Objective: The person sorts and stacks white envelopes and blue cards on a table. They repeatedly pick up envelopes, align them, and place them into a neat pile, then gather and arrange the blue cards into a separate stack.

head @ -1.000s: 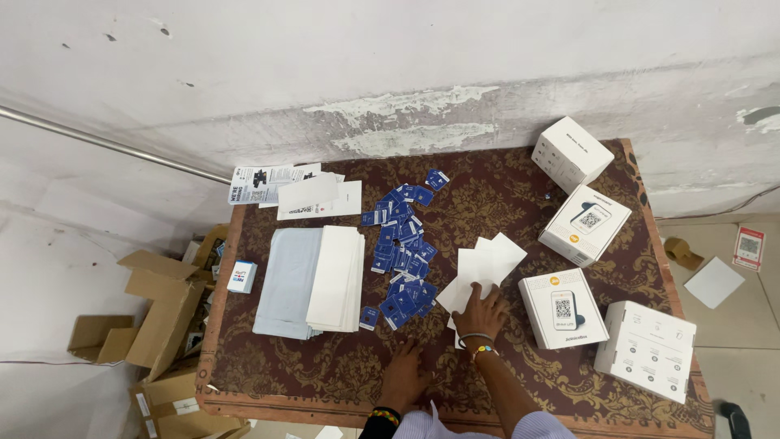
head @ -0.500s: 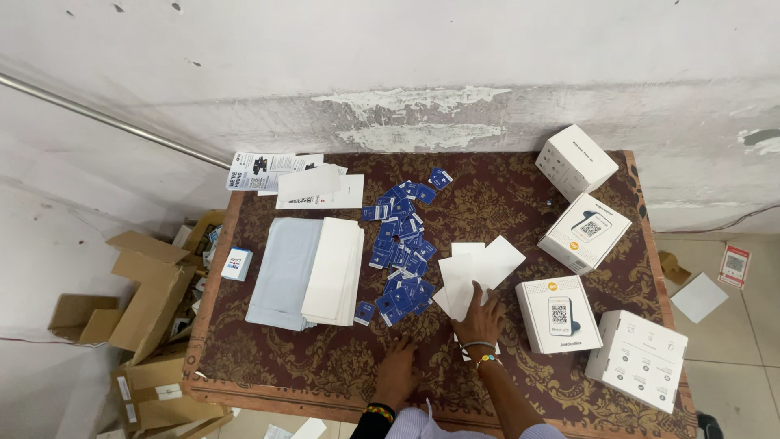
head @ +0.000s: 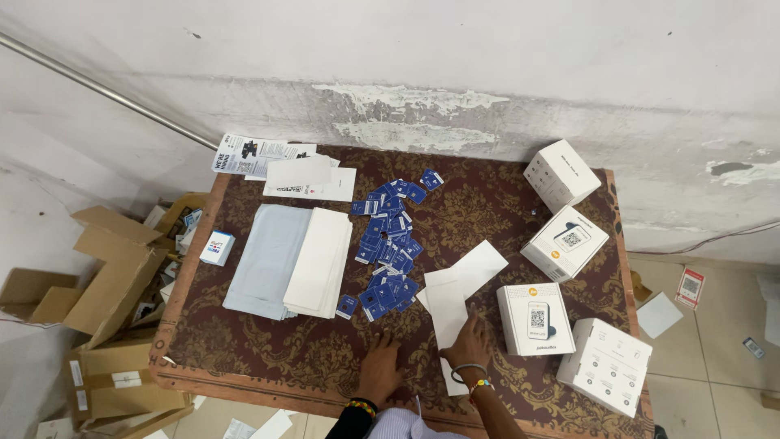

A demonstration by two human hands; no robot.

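While flat — right hand (smooth paper).

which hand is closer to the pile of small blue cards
Left. The left hand lies flat on the table just below the near end of the blue cards. The right hand rests on white papers, off to their right.

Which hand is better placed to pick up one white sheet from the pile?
Probably the right hand: it lies on the white sheets. The left hand rests flat on the bare table beside them.
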